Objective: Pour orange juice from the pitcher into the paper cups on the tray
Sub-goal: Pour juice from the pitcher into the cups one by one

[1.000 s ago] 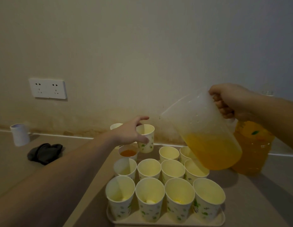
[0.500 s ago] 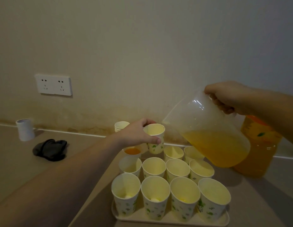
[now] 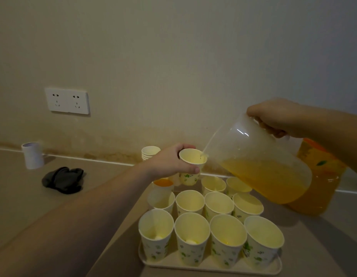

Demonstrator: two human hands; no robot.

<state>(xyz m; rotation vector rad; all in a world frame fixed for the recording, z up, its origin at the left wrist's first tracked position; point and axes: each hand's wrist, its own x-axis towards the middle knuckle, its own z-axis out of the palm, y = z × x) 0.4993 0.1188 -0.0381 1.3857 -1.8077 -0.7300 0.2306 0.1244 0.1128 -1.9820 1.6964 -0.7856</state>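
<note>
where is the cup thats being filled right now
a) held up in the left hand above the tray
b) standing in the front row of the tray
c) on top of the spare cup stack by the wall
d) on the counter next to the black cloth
a: the left hand grips the paper cup lifted above the tray, with the spout of the tilted pitcher, held by the right hand, at its rim.

Your left hand (image 3: 171, 161) reaches forward on an outstretched bare forearm, fingers and thumb curled around a paper cup (image 3: 191, 166). Your right hand (image 3: 277, 118) is raised higher, fist gripping the tilted pitcher's handle (image 3: 273, 130).
</note>
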